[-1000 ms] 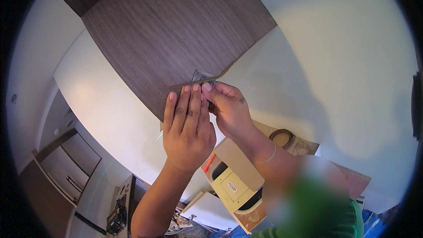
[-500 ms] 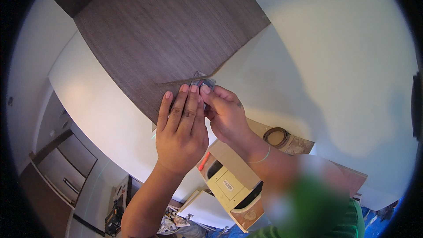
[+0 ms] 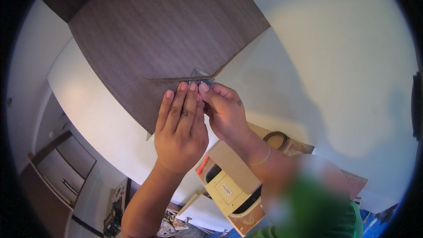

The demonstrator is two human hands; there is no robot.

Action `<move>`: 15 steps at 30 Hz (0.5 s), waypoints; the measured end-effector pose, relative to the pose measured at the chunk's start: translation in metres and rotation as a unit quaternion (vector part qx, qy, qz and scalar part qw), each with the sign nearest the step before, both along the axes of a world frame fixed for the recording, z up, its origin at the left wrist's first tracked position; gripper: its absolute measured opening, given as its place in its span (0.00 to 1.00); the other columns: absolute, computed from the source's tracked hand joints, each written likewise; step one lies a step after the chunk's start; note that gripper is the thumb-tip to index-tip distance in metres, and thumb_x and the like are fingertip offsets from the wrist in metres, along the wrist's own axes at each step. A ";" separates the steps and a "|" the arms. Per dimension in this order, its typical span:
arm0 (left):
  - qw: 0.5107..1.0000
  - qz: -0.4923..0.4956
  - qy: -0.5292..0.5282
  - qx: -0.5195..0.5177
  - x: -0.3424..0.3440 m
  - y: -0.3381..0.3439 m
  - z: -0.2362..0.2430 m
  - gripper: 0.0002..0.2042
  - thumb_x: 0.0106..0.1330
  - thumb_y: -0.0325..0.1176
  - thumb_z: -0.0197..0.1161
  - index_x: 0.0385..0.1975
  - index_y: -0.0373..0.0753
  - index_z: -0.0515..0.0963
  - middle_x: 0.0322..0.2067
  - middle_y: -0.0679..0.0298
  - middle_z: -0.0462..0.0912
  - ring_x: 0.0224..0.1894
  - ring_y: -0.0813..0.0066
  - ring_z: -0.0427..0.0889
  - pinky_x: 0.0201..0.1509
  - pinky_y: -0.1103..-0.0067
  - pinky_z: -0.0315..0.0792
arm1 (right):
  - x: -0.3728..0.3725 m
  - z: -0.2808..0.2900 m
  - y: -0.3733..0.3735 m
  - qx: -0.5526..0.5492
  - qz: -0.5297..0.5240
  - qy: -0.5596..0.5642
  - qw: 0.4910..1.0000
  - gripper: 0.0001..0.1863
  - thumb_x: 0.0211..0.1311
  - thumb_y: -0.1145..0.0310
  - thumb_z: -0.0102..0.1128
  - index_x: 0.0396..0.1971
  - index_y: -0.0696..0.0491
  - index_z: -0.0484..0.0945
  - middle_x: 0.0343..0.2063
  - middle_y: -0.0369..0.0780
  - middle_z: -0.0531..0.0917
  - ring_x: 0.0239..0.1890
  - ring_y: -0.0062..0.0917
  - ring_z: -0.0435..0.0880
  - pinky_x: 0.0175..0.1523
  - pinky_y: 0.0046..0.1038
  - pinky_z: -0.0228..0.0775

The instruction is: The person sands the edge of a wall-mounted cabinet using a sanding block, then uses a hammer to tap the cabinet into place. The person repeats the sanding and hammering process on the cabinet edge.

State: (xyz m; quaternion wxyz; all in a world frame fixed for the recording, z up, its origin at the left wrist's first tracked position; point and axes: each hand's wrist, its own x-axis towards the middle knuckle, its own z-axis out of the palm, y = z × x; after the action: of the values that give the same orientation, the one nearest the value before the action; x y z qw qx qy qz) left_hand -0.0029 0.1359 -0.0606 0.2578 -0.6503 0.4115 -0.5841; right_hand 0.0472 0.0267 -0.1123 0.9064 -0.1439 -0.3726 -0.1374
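Note:
A dark brown wood-grain sheet (image 3: 163,26) lies over the pale wall surface, with a slit running left from its lower right edge. A small flat grey piece (image 3: 200,73) sits across this slit, partly under the sheet's raised edge; its exact kind is hard to make out. My right hand (image 3: 227,114) pinches that piece between thumb and curled fingers. Beside it, my left hand (image 3: 181,128) lies flat with fingers stretched out, pressing on the sheet below the slit. Its fingertips are close to the grey piece and cover part of it.
Below my hands stands a cream-coloured box-shaped thing (image 3: 225,197) with a brown board flap (image 3: 233,167) and an orange-red marker-like stick (image 3: 202,165). A dark coiled band (image 3: 276,141) lies on a board to the right. Clutter (image 3: 169,224) and a black tool (image 3: 113,216) sit lower left.
The slit reaches farther left and its upper edge stands up more. More of the grey piece shows above it. Both hands have hardly moved.

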 end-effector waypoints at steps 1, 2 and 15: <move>1.000 0.004 -0.002 -0.003 0.000 -0.001 0.001 0.21 0.48 0.21 0.56 0.46 0.28 0.79 0.57 0.51 0.76 0.64 0.58 0.70 0.70 0.60 0.60 | 0.004 0.000 0.000 -0.005 -0.006 -0.009 1.000 0.12 0.72 0.65 0.51 0.34 0.56 0.79 0.27 0.34 0.81 0.29 0.15 0.75 0.37 0.22 0.68; 1.000 0.006 -0.001 -0.005 0.001 -0.003 0.001 0.21 0.48 0.21 0.56 0.46 0.28 0.79 0.57 0.51 0.76 0.64 0.58 0.71 0.70 0.60 0.60 | 0.007 -0.001 -0.002 -0.010 -0.013 -0.016 1.000 0.12 0.72 0.65 0.51 0.33 0.56 0.79 0.27 0.33 0.80 0.28 0.15 0.74 0.36 0.21 0.67; 0.999 0.015 0.052 -0.004 -0.010 -0.005 -0.002 0.24 0.46 0.21 0.56 0.48 0.27 0.77 0.57 0.50 0.75 0.64 0.57 0.71 0.70 0.59 0.60 | -0.005 -0.006 0.001 -0.012 -0.002 0.004 1.000 0.12 0.73 0.65 0.48 0.35 0.55 0.79 0.27 0.32 0.79 0.28 0.14 0.73 0.34 0.21 0.66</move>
State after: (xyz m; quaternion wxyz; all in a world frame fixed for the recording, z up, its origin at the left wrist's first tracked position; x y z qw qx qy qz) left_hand -0.0126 0.1311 -0.0625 0.2423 -0.6869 0.4122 -0.5473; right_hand 0.0418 0.0273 -0.1187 0.9060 -0.1557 -0.3700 -0.1339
